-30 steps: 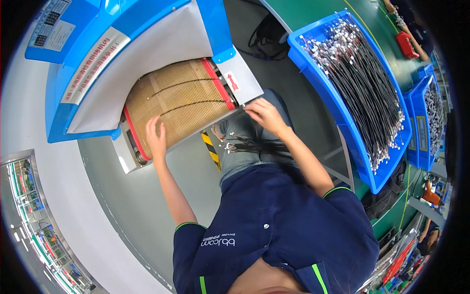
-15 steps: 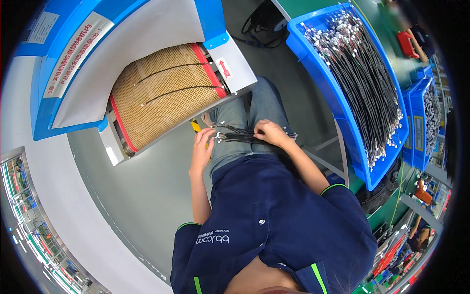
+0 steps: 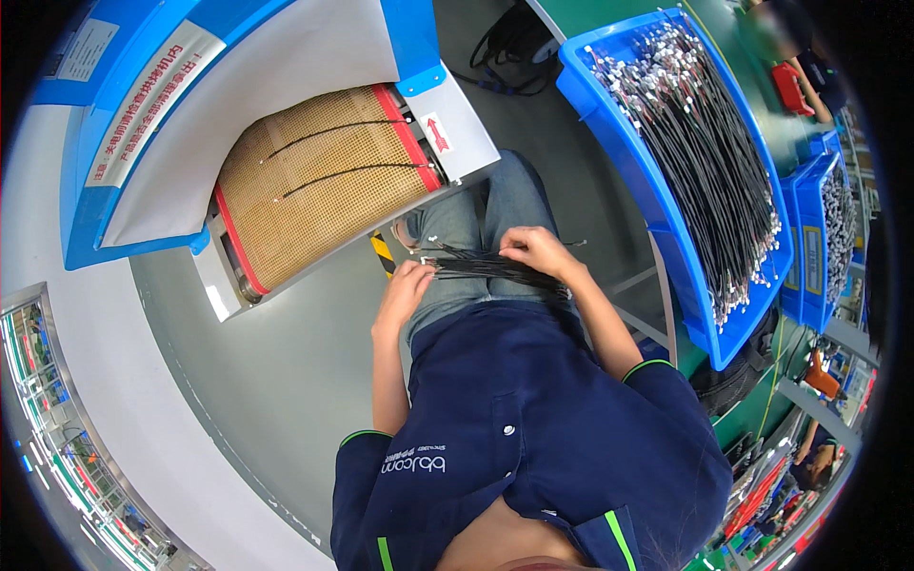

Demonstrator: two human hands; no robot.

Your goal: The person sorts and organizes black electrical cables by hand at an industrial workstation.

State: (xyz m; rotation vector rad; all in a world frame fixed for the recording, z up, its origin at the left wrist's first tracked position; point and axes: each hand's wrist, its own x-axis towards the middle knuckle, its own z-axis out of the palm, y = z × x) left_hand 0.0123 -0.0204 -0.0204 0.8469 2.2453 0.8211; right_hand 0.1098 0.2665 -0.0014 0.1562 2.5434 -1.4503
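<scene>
Back from the tan mesh belt [image 3: 328, 219], now untouched, the right hand [image 3: 540, 253] pinches thin black white-ended cables [image 3: 481, 269]; the left hand [image 3: 404, 293], I can't tell its grip.

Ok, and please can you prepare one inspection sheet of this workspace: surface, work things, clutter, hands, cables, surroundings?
Surface: brown mesh belt with red edges.
Work things: cable bundle with white connectors, across the lap.
Clutter: dark tangled cords beyond the knees.
Hands: left hand at the bundle's left end, right hand over its middle; grips unclear.
Cables: two black cables on the belt, apart; many more in the large blue bin.
Surroundings: blue machine housing; another person, upper right.
</scene>
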